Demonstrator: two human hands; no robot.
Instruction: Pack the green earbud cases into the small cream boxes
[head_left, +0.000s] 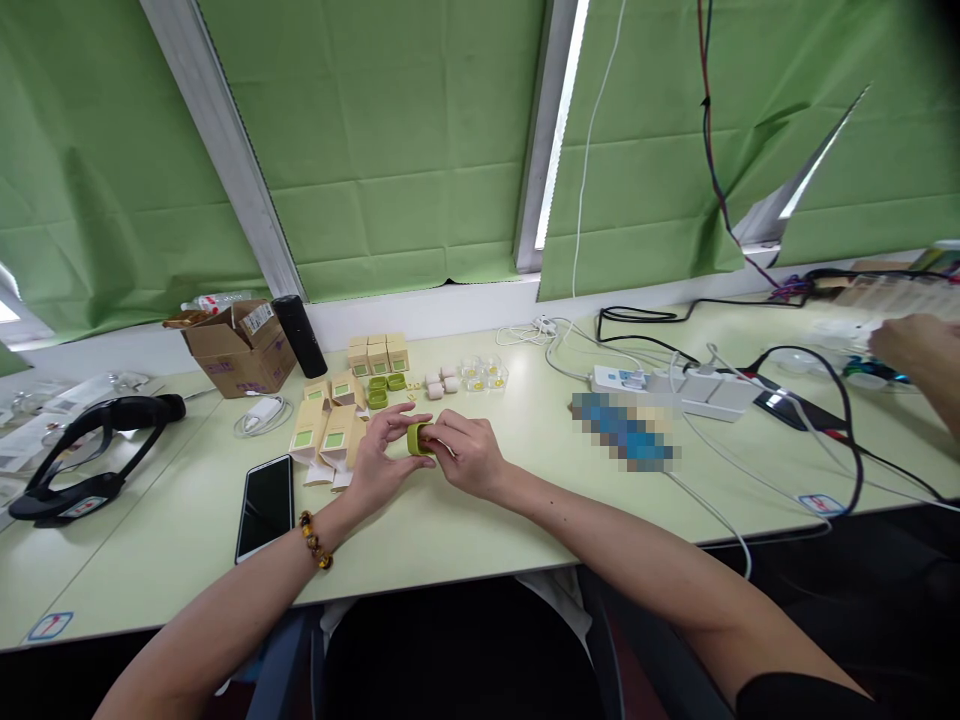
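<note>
My left hand (377,455) grips a small olive-green hollow plastic piece (415,438) between thumb and fingers, above the table's front part. My right hand (471,455) meets it from the right, its fingertips pinched at the opening and partly inside; whether they hold anything more is hidden. Just beyond stand several similar green pieces (379,391), several pale pink cylinders (441,386) and several clear cups with yellow bits in them (484,373). Opened small cream cartons with green labels (335,440) lie beside my left hand. Closed cartons (379,355) stand in a row behind.
A phone (265,508) lies left of my left forearm. Further left are a cardboard box (244,350), a black bottle (298,335) and a black headset (97,450). Power strips (701,393) and cables spread rightward. Another person's hand (919,350) is at far right.
</note>
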